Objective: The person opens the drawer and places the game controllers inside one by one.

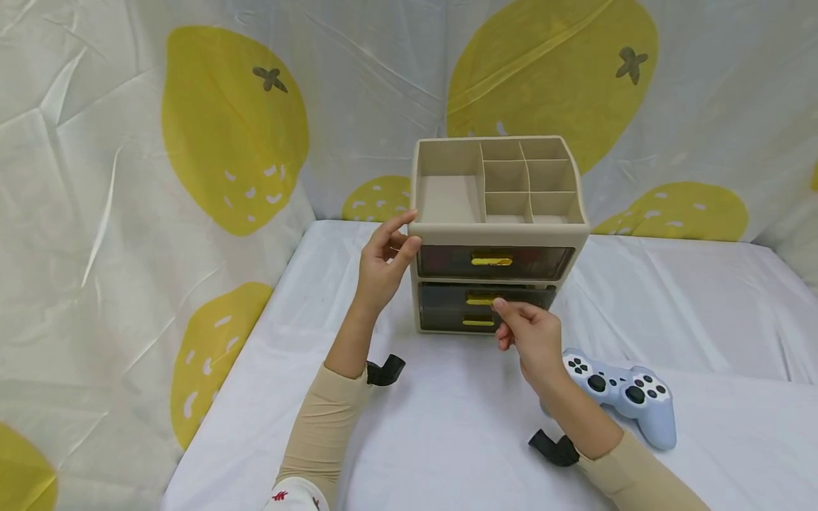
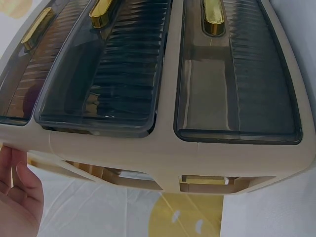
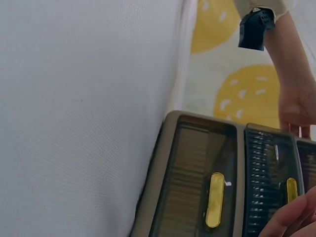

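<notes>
While the beige drawer box (image 1: 498, 229) stands upright on the white-covered worktop (image 1: 447, 426), against the back of it, its middle drawer (image 1: 444, 298) sits slightly proud of the frame, as the view from the left wrist shows best. The right hand (image 1: 533, 337) has thumb and forefinger pinched on the right end of that drawer's gold handle (image 1: 478, 299), hiding the grip point and the right part of the bottom drawer (image 1: 441, 321); its other fingers are curled beneath and partly out of sight. In the head view the line between the two lower fronts is hard to make out, and the smoky panels, full of reflections, keep the insides unclear. The top drawer (image 1: 447, 261) lies flush under an open tray with one large compartment on the left and six small ones on the right. At the box's left side, the left hand (image 1: 381, 266) has thumb and forefinger apart, fingertips touching near the front corner; the left wrist camera cuts this hand off at the picture's edge. To the right of the box, a light blue game controller (image 1: 657, 408) lies partly hidden behind the right forearm. Both tan sleeves run out of the frame, and a black bracket sits by each wrist. Behind everything hangs a pale cloth (image 1: 383, 106) printed with lemons, some cut off by the frame or covered by the box.
</notes>
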Demonstrator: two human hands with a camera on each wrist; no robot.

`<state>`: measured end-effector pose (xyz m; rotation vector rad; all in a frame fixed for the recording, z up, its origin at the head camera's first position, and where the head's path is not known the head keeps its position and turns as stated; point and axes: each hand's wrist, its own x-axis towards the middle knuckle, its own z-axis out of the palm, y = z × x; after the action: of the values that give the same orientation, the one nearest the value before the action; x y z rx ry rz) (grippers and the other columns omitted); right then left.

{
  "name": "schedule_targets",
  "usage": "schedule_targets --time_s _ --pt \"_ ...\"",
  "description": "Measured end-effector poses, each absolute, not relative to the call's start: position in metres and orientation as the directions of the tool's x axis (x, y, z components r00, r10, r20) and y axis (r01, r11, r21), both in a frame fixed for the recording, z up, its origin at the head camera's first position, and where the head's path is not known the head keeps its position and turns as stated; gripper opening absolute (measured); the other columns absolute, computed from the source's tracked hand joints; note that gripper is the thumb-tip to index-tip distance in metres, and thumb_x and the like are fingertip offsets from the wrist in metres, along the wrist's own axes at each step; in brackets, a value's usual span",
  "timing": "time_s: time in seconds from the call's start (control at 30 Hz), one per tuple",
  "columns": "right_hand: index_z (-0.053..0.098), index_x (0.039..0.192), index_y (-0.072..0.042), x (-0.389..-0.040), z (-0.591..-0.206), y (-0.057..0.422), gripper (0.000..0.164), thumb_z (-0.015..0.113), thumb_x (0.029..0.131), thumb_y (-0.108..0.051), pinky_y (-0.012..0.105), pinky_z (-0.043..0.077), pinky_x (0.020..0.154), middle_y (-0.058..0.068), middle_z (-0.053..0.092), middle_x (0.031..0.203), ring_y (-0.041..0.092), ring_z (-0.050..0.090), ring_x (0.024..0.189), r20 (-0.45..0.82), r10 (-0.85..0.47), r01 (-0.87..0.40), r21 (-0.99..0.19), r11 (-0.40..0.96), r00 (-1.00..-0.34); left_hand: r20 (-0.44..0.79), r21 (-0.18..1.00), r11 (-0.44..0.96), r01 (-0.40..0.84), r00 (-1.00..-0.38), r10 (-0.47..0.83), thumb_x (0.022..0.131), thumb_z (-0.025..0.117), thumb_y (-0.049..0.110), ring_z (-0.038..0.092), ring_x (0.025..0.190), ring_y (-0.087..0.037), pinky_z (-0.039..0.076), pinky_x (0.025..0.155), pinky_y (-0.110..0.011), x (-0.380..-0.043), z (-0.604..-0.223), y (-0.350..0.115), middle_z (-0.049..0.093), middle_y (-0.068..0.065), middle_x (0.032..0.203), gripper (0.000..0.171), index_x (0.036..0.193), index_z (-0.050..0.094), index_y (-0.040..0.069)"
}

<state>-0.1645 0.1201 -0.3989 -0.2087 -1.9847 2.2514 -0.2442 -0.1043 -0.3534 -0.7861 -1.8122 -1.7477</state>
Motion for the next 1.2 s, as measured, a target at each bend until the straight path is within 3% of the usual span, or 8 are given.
schedule_targets --time_s 0.4,0.8,1.07,1.2 --pt "0.067 0.098 0.011 -0.172 -0.399 0.118 0.034 0.071 0.091 -0.021 0.022 0.051 0.048 0.003 0.058 0.055 0.011 0.053 0.042 -0.022 0.201 -0.006 -0.990 -0.138 -0.979 0.703 0.709 0.015 0.705 -0.708 0.068 0.090 0.063 0.055 0.057 0.076 -0.012 0.046 0.066 -0.025 -0.244 -0.354 -0.104 0.057 -0.019 0.084 0.072 0.128 0.056 -0.005" --pt "0.068 0.093 0.005 -0.174 -0.398 0.123 0.028 0.070 0.091 -0.023 0.024 0.054 0.053 0.002 0.060 0.059 0.012 0.059 0.047 -0.032 0.152 0.010 -0.990 -0.142 -0.988 0.698 0.714 0.026 0.700 -0.714 0.063 0.090 0.063 0.056 0.056 0.076 -0.012 0.046 0.067 -0.025 -0.245 -0.354 -0.104 0.058 -0.012 0.082 0.071 0.128 0.056 -0.004" --pt "0.060 0.112 0.014 -0.171 -0.402 0.130 0.043 0.067 0.095 -0.024 0.024 0.054 0.058 -0.001 0.065 0.068 0.012 0.062 0.056 -0.057 0.052 0.052 -0.995 -0.086 -0.997 0.704 0.708 0.007 0.706 -0.707 0.068 0.090 0.063 0.055 0.057 0.077 -0.012 0.046 0.067 -0.025 -0.245 -0.355 -0.104 0.058 -0.011 0.084 0.071 0.128 0.056 -0.005" --pt "0.058 0.113 0.016 -0.169 -0.407 0.134 0.043 0.066 0.095 -0.022 0.023 0.054 0.057 -0.001 0.065 0.068 0.011 0.062 0.056 -0.074 0.024 0.072 -0.996 -0.058 -0.997 0.703 0.710 0.008 0.705 -0.708 0.067 0.090 0.063 0.055 0.057 0.077 -0.012 0.046 0.067 -0.025 -0.245 -0.354 -0.104 0.058 -0.010 0.084 0.071 0.128 0.056 -0.005"
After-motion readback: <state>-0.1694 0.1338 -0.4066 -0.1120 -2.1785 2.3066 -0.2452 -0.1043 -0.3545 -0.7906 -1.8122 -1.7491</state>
